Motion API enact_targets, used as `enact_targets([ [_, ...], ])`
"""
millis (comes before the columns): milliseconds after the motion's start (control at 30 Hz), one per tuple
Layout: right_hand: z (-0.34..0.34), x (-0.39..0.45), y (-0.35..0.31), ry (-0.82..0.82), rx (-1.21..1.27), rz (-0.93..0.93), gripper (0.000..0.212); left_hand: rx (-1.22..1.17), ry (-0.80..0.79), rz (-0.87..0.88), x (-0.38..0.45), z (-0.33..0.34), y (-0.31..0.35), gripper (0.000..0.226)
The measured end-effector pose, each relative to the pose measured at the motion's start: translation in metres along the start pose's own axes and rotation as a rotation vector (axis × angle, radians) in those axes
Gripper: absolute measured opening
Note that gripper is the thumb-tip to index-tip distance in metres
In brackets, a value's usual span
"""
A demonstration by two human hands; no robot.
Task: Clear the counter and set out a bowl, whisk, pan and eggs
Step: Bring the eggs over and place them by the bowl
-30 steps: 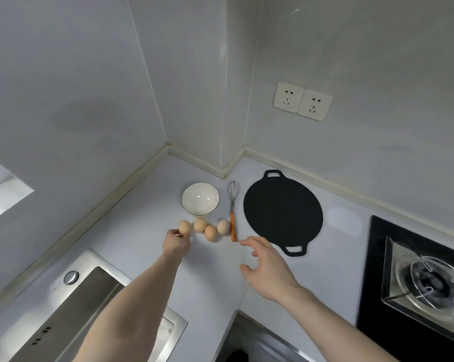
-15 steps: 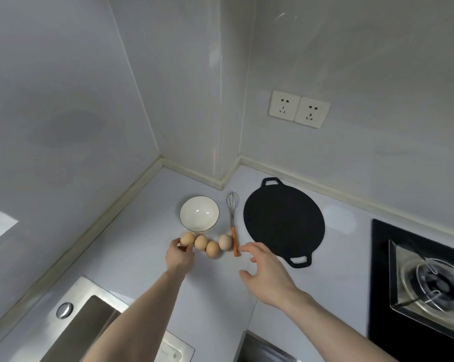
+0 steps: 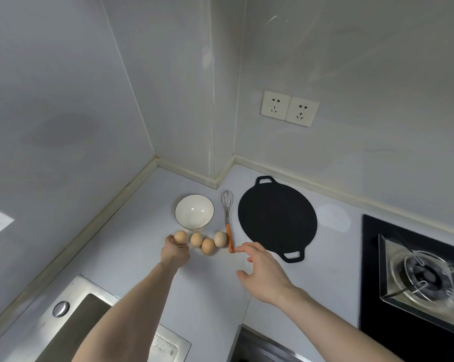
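Note:
A white bowl (image 3: 194, 211) stands on the pale counter (image 3: 131, 246) near the corner. Right of it lies a wire whisk (image 3: 227, 215) with an orange handle, then a flat black pan (image 3: 277, 218) with two loop handles. Several brown eggs lie in a row in front of the bowl. My left hand (image 3: 175, 252) holds the leftmost egg (image 3: 180, 236) with its fingers curled round it. My right hand (image 3: 262, 270) hovers over the counter with fingers spread, its fingertips close to the end of the whisk's handle, holding nothing.
A steel sink (image 3: 71, 327) is set into the counter at the lower left. A gas hob (image 3: 419, 278) with a black glass top sits at the right. Two wall sockets (image 3: 290, 108) are above the pan. Walls close the corner behind.
The view has tilted, so everything sits lower in the frame. My left hand stays at the leftmost egg. My right hand has moved slightly toward the whisk's handle.

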State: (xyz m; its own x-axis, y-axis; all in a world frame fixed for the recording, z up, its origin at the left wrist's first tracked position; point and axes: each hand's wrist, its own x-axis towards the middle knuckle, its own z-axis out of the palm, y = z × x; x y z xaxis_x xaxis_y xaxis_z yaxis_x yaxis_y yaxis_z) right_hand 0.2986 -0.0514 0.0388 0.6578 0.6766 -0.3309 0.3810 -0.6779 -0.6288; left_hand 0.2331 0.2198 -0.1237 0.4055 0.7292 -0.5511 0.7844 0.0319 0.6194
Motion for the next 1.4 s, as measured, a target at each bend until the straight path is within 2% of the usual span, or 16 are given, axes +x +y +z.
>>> enact_targets([
  [533,-0.002,-0.007,0.007,0.040,0.039,-0.006,0.046,0.094,-0.054,-0.031,0.006,-0.006,0.003,0.085],
  [1000,-0.005,-0.021,0.017,0.067,0.041,0.019,0.047,-0.002,-0.060,-0.059,0.000,-0.006,-0.006,0.089],
  [1233,-0.005,-0.027,0.023,0.075,0.050,0.036,0.048,-0.099,-0.049,-0.076,-0.008,-0.006,-0.002,0.077],
  [1400,-0.004,-0.029,0.027,0.079,0.054,0.051,0.048,-0.107,-0.055,-0.082,-0.007,-0.007,0.000,0.080],
])
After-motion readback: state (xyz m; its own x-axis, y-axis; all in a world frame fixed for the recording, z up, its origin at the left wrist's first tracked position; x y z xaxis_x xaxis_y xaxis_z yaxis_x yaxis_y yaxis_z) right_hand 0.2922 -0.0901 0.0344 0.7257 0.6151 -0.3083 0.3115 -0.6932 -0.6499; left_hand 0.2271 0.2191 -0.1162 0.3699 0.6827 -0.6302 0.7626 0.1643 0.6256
